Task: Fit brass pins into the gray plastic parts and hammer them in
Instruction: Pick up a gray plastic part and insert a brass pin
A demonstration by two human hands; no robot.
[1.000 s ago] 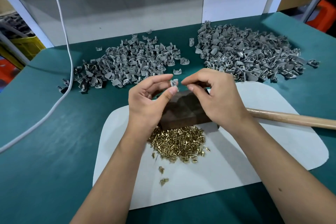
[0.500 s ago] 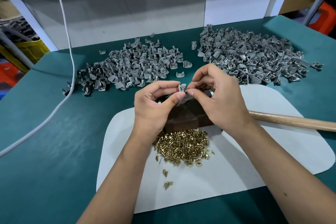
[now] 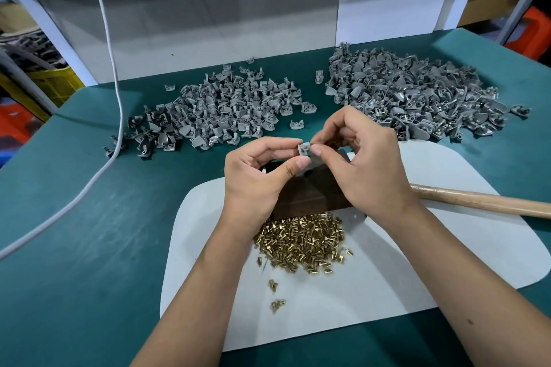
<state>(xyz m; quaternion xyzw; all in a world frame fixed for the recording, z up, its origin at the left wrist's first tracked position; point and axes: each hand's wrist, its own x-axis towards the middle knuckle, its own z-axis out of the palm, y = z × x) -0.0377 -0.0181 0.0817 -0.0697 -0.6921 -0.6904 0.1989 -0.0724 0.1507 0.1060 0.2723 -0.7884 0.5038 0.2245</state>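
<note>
Head view: left hand (image 3: 256, 185) and right hand (image 3: 362, 168) together pinch one gray part (image 3: 304, 148) above the dark block (image 3: 310, 197). Pin insertion appears under way; brass pins (image 3: 301, 243), both gray piles and the hammer handle (image 3: 483, 201) suggest much work remains.

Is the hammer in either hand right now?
No: its wooden handle lies on the white mat; both hands pinch one gray part.
</note>
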